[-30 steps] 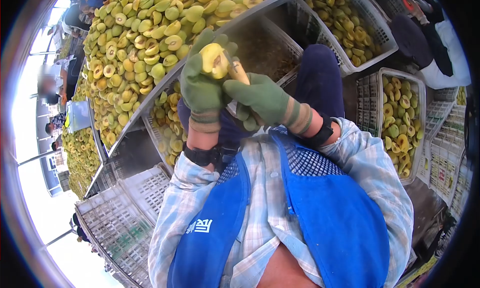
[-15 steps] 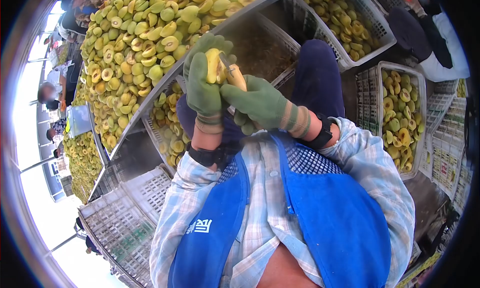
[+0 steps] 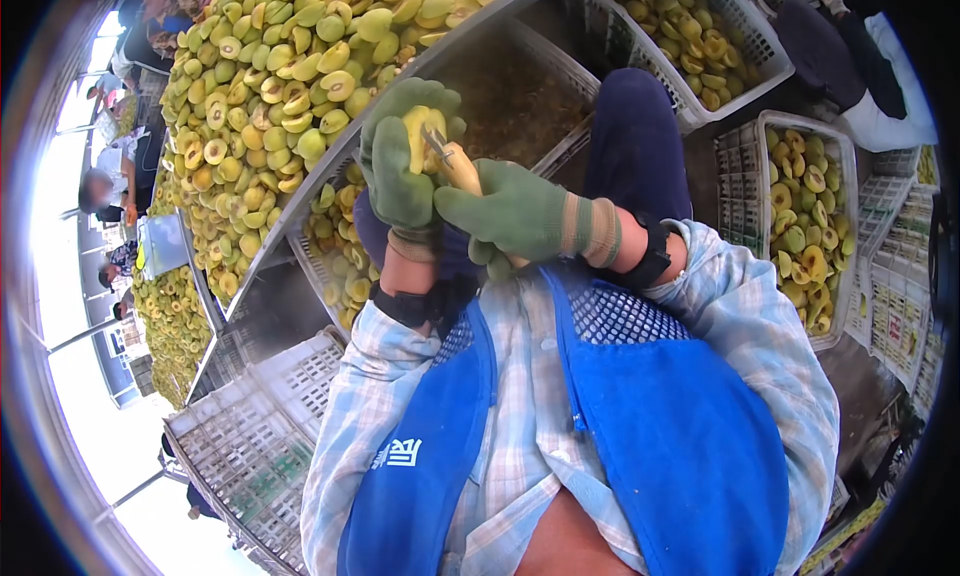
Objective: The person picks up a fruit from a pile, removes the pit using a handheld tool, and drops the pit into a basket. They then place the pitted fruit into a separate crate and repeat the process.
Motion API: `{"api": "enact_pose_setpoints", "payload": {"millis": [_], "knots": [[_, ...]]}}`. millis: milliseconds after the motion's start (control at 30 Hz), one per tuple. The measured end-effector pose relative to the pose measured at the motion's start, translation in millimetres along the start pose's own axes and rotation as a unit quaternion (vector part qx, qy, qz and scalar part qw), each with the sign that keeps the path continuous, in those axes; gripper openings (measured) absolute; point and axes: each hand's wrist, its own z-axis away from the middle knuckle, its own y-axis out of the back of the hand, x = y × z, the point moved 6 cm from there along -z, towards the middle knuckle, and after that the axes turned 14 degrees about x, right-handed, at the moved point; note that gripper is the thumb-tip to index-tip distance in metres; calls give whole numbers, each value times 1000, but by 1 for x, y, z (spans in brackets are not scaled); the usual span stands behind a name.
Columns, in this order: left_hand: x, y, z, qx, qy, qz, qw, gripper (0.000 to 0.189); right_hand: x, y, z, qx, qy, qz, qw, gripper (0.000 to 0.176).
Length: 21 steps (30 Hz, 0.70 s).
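Note:
My left hand point(image 3: 392, 176), in a green glove, is closed around a yellow-green piece of stone fruit point(image 3: 418, 134) with its cut flesh showing. In my right hand point(image 3: 515, 211), also gloved, is a pitting knife point(image 3: 462, 171) with a pale wooden handle. Its metal tip lies against the flesh of the fruit, where the fingers partly hide the contact. Beyond my hands rises a large heap of cut fruit halves point(image 3: 265, 106), many with brown pit hollows or stones showing. Just below my hands are my knees and a blue vest point(image 3: 670, 426).
A metal-edged table rim point(image 3: 340, 151) runs diagonally in front of me. Crates of fruit halves stand at the upper right point(image 3: 735, 96) and right point(image 3: 760, 136). A wet-looking crate point(image 3: 560, 66) sits between my knees and the table. White crates point(image 3: 250, 446) lie lower left. Other people work nearby.
The knife tip has shifted from the fruit's edge further over its cut face, and the fruit has turned slightly in my left hand. Both hands have moved slightly left.

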Motion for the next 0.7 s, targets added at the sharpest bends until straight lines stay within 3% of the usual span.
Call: {"api": "enact_pose_setpoints", "payload": {"millis": [133,233,400,600,700], "knots": [[-11,8,2,47,92,4,995,48,4,1,-3,-17,-29,31,999,38],[-9,8,5,58,110,-21,992,49,6,1,0,-9,-34,37,999,37],[-6,4,6,82,70,-74,991,50,17,3,-7,-26,-61,13,998,34],[-9,5,8,95,16,-49,994,49,15,-3,-4,-62,-27,-67,995,36],[-12,7,7,103,69,-27,992,50,8,2,-4,1,-12,65,998,36]]}}
